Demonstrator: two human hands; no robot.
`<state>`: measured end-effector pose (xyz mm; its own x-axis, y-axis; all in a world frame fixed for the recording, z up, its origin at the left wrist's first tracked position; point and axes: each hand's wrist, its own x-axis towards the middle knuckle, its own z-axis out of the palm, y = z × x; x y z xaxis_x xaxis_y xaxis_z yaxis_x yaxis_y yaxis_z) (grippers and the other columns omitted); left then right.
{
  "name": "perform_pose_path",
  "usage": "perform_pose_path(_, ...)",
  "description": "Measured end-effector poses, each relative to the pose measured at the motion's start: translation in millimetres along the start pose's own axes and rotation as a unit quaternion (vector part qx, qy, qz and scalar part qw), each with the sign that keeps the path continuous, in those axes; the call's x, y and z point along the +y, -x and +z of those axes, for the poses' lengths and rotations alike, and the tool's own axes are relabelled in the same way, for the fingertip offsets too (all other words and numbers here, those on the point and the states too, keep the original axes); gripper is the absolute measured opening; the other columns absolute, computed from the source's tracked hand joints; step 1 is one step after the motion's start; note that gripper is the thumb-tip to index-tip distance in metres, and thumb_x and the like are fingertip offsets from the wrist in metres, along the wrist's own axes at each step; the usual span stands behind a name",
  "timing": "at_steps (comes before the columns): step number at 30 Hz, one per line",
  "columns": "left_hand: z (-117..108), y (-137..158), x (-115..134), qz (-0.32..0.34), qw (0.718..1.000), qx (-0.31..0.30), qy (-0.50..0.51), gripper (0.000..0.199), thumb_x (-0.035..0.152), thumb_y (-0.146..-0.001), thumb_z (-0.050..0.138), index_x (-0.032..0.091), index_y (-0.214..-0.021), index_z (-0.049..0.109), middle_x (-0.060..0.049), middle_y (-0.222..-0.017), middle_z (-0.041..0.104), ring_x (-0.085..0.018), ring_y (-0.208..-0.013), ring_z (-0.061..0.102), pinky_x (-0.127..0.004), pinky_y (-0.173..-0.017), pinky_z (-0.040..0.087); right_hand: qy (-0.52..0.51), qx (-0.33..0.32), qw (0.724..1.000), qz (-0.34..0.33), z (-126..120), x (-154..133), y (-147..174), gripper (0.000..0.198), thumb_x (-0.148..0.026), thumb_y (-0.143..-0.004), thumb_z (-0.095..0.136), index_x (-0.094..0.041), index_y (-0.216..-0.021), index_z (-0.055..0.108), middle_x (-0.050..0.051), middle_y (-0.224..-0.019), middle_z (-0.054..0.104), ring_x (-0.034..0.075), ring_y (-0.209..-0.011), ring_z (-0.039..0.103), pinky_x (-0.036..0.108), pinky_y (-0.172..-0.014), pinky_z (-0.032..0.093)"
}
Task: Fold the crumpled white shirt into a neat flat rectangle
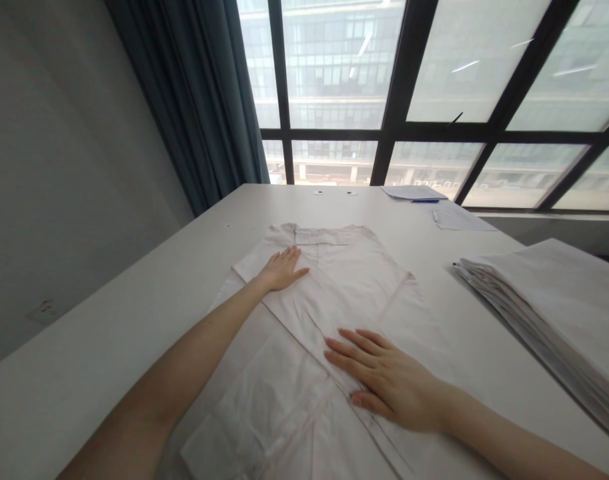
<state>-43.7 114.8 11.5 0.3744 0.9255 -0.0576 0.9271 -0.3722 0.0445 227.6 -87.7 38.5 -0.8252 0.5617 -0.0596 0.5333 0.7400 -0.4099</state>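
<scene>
A thin white garment (354,287) lies spread out on the white table (149,293), its collar end away from me. Diagonal seams and overlapping front edges run across it, with some creases near the middle. My left hand (281,268) rests flat on the upper left part, just below the collar, fingers stretched out. Closer to me, my right hand (384,377) lies palm down across the overlapping front edge, fingers spread. Neither hand grips the cloth. The garment's lower end runs out of view at the bottom.
A thick stack of folded white cloth (559,293) sits at the table's right side. Papers (464,219) and a blue pen (425,201) lie at the far right corner. Behind the table are large windows (334,67) and a dark blue curtain (199,87); a grey wall stands left.
</scene>
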Motion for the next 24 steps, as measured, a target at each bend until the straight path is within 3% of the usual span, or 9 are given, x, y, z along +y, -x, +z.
perform_pose_path(5, -1.0, -28.5, -26.1, -0.061, 0.998, 0.010, -0.001, 0.077, 0.062, -0.095, 0.019, 0.012, -0.154, 0.018, -0.014, -0.160, 0.013, -0.026, -0.149, 0.012, -0.044, -0.118, 0.015, -0.013, -0.011, 1.000, 0.006, -2.3, 0.4, -1.6, 0.059, -0.051, -0.101, 0.033, -0.031, -0.155, 0.019, 0.002, -0.161, 0.021, 0.023, -0.148, 0.013, 0.049, -0.120, 0.012)
perform_pose_path(13, -0.2, -62.4, -43.9, -0.123, 0.992, 0.021, -0.001, 0.080, 0.063, -0.094, 0.016, 0.010, -0.154, 0.017, -0.014, -0.161, 0.012, -0.027, -0.149, 0.013, -0.046, -0.118, 0.017, -0.019, -0.018, 1.000, 0.003, -3.3, 1.5, -3.3, 0.059, -0.050, -0.101, 0.031, -0.031, -0.155, 0.015, 0.001, -0.161, 0.019, 0.023, -0.148, 0.011, 0.049, -0.120, 0.010)
perform_pose_path(24, -3.9, -77.3, -79.4, -0.164, 0.986, 0.020, 0.002, 0.080, 0.062, -0.094, 0.018, 0.010, -0.154, 0.018, -0.014, -0.161, 0.012, -0.027, -0.149, 0.013, -0.050, -0.117, 0.018, -0.050, -0.015, 0.999, 0.005, -10.1, 4.0, -3.1, 0.060, -0.050, -0.100, 0.036, -0.031, -0.154, 0.021, 0.003, -0.160, 0.023, 0.024, -0.147, 0.015, 0.048, -0.120, 0.011)
